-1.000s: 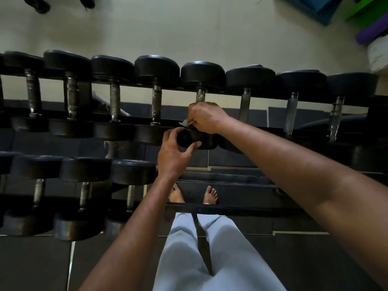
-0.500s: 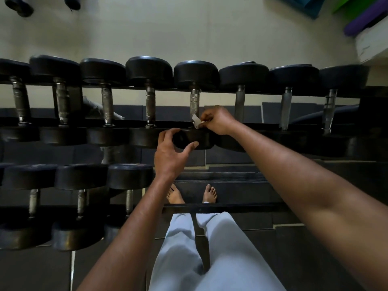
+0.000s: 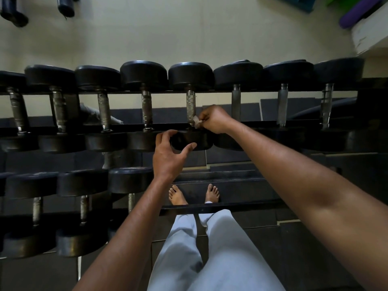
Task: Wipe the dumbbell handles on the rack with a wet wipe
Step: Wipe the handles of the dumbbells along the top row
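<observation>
The right hand [image 3: 215,119] pinched a small wet wipe [image 3: 196,122] between the thumb and the fingertips, and the wipe was pressed against the near end of a knurled handle [image 3: 190,105], just above the front rail of the rack [image 3: 258,124]. This handle belonged to the fifth dumbbell from the left on the upper row, whose far head [image 3: 190,75] lay toward the wall. A pinch like this probably let the wipe go around the thin bar where the handle meets the weight, a corner that a flat palm would not reach.

The left hand [image 3: 168,153] was spread over the near head [image 3: 190,139] of the same dumbbell, with the fingers curved over its top edge and the thumb stretched to its lower right side. It seemed to steady the weight so it would not roll while the handle was rubbed, but I could not tell if the fingers really gripped the head or only rested on it, because the dark rubber and the shadow hid the contact.

The other handles of the upper row stood untouched on both sides, for example the next one to the right [image 3: 236,101]. A lower row of dumbbells [image 3: 84,181] sat on the left. The bare feet [image 3: 194,194] of the person stood on the dark floor mats under the rack, close to it, so both arms reached the upper row easily.
</observation>
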